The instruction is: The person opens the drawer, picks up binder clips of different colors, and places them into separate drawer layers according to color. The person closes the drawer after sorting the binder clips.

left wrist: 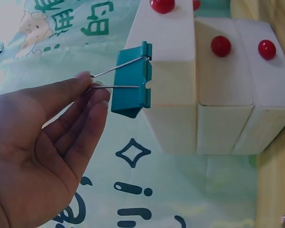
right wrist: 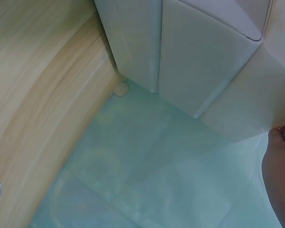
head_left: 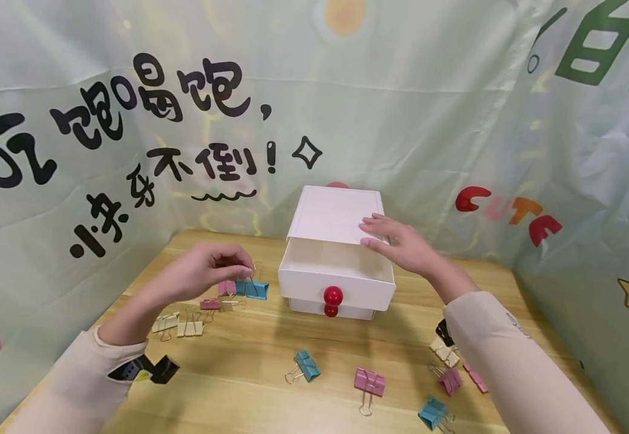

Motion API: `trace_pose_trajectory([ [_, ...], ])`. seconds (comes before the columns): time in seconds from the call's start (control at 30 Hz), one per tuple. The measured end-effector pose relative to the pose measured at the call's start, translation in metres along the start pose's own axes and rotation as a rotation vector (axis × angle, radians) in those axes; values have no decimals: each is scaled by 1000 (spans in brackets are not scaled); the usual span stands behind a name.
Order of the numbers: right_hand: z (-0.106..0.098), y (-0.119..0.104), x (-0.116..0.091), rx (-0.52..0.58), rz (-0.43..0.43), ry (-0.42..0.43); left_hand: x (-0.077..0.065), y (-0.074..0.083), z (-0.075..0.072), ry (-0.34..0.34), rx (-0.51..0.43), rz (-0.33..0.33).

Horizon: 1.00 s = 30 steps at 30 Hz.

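My left hand [head_left: 206,274] pinches the wire handles of a teal binder clip [left wrist: 128,80] between thumb and fingers, held in the air left of a white drawer box [head_left: 338,211]. The box's top drawer [head_left: 306,283] is pulled out, and its visible inside is bare. On the right side of the box top, my right hand [head_left: 401,244] rests with its fingers extended. In the right wrist view only part of that hand [right wrist: 281,166] shows, against the box's side. Red round knobs [left wrist: 221,46] sit on the drawer fronts.
Cream binder clips [head_left: 190,328] and a pink one [head_left: 209,304] lie on the left of the wooden table [head_left: 238,374]. In front are a teal clip [head_left: 307,365] and a pink clip [head_left: 370,381]. Several more clips [head_left: 449,381] lie by the right forearm. Printed cloth [head_left: 401,120] hangs behind.
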State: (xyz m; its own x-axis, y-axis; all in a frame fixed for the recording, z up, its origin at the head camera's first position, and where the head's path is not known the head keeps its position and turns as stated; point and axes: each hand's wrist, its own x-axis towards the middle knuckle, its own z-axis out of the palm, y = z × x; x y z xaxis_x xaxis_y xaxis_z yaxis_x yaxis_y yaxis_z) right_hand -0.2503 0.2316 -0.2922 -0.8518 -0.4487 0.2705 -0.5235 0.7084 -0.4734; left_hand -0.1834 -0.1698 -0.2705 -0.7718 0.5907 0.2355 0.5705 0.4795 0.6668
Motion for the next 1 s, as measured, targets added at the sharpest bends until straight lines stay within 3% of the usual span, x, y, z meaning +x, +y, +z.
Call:
trace_pose_trajectory([
  [0.23,0,0,1,-5,1,-6,21,10,-15,45,-9,59],
  [0.4,0,0,0,-5,1,-4,36,18,-15,83,-37,80],
  [0.63,3,0,0,8,15,-7,57,24,-5,108,-19,96],
  [1.0,1,0,0,26,9,-3,82,31,21,56,3,87],
])
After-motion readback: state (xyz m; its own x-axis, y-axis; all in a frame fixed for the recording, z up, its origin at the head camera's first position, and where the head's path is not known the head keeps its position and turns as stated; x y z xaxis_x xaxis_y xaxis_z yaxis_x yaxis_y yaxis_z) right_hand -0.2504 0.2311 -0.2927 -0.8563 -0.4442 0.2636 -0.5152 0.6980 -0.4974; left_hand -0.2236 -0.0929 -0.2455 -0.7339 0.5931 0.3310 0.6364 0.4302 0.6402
